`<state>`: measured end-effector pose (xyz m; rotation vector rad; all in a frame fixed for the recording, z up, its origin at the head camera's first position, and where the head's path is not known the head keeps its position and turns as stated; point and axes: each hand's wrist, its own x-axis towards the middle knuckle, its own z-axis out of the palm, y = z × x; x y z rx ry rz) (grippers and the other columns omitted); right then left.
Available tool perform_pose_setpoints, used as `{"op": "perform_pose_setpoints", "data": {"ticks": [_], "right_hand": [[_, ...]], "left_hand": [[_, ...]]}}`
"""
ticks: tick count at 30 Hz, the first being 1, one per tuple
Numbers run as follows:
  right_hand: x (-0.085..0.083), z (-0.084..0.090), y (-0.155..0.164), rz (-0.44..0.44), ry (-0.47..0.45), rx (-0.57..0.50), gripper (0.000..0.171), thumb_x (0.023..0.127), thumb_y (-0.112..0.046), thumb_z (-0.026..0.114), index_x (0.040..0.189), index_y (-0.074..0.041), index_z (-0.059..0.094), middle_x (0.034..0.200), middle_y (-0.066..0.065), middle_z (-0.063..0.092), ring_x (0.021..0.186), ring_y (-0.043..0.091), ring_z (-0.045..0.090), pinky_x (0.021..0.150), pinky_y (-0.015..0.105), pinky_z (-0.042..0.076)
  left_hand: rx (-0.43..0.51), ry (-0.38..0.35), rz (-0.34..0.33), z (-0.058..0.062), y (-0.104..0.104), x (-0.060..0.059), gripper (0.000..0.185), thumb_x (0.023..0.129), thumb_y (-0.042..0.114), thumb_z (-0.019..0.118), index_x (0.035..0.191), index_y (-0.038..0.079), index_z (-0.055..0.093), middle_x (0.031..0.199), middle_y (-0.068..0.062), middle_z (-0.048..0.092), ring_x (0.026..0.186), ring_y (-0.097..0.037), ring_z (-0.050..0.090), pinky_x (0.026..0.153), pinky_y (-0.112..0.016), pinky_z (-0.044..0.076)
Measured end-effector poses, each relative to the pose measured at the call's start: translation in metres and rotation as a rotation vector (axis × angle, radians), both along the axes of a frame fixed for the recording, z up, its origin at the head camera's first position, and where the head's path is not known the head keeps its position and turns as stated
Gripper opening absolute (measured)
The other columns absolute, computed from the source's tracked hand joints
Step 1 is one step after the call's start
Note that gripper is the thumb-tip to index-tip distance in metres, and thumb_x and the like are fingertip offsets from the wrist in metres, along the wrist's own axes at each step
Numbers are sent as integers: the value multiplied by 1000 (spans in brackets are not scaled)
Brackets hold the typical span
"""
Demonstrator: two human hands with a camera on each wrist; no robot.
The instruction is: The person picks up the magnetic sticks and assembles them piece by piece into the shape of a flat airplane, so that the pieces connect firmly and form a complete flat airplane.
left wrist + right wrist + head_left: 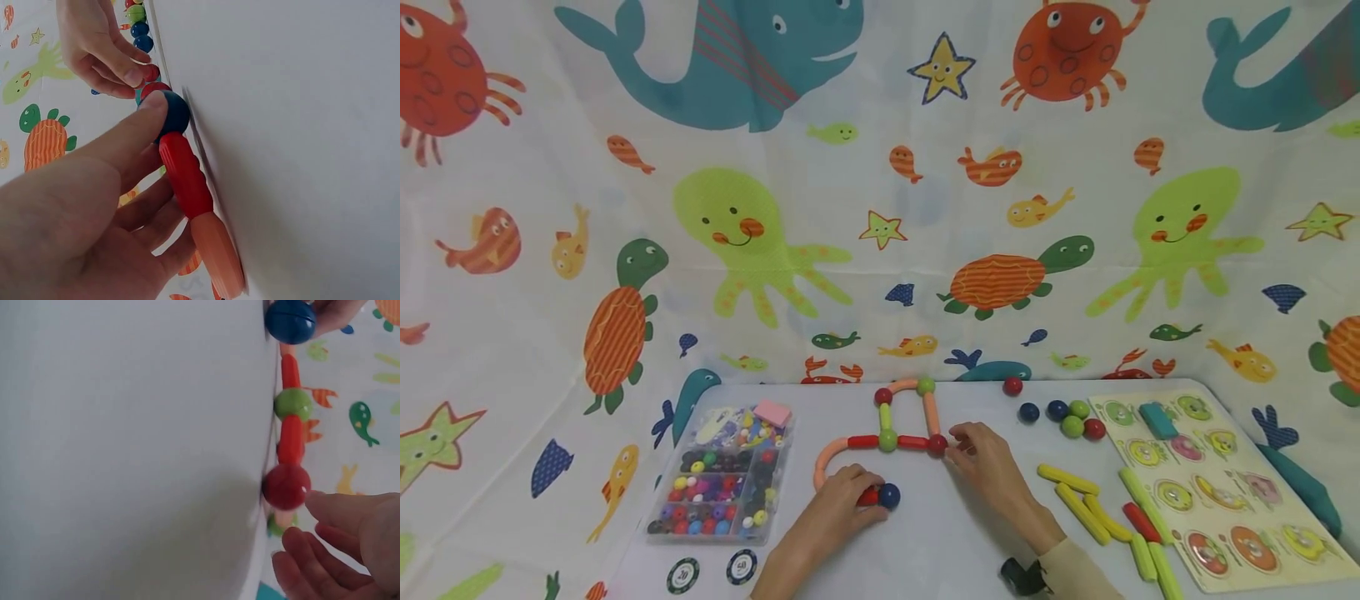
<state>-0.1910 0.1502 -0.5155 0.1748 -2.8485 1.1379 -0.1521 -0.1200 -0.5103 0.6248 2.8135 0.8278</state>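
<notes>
Innermost, at the left hand (842,508): clamped with the thumb against the blue ball (177,115) and with fingers curled behind the red rod (185,175). At the right hand (988,462): kept off any grip, with thumb and fingers apart beside the red ball (287,486), at or barely short of contact by the thumb tip. Placed at the near end of the chain (888,440), on or just above the table (947,533): blue ball, touching red rod, then peach curve (824,465). Judged light, stiff and hard to break; probably slick on the ball and apt to roll if freed, less so on the rod. Best taken across the ball's widest part or by the rod's flanks, with little sideways pull, being possibly weak at the joints. Bounded at left by the box (707,540), near the left wrist; at right by yellow rods (1067,479), then the board (1277,577); behind by the cloth (865,192), close to the chain's far side. Roomiest between the hands and toward the near side.
</notes>
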Motion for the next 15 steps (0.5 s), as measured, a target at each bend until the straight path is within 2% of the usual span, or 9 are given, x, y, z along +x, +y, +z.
{"op": "perform_pose_setpoints", "data": {"ticks": [5, 9, 15], "right_hand": [[6, 9, 28, -20, 81, 1, 32, 93, -19, 75, 123, -9, 67, 112, 6, 70, 98, 15, 64, 87, 35, 59], [13, 15, 62, -53, 167, 32, 30, 93, -17, 75, 121, -8, 68, 110, 7, 71, 97, 16, 66, 86, 37, 59], [23, 19, 116, -149, 210, 83, 30, 96, -20, 71, 124, -8, 67, 112, 8, 71, 98, 20, 65, 82, 23, 55]], "left_hand": [[7, 54, 9, -3, 2, 1, 38, 90, 40, 76, 121, 20, 70, 105, 9, 65, 94, -4, 55, 86, -28, 54], [7, 67, 17, -4, 2, 1, 38, 90, 42, 75, 121, 21, 70, 105, 9, 65, 94, -3, 55, 85, -27, 53], [3, 71, 17, -4, 3, 2, 37, 91, 43, 74, 120, 20, 71, 104, 9, 65, 94, -4, 56, 84, -28, 53]]}}
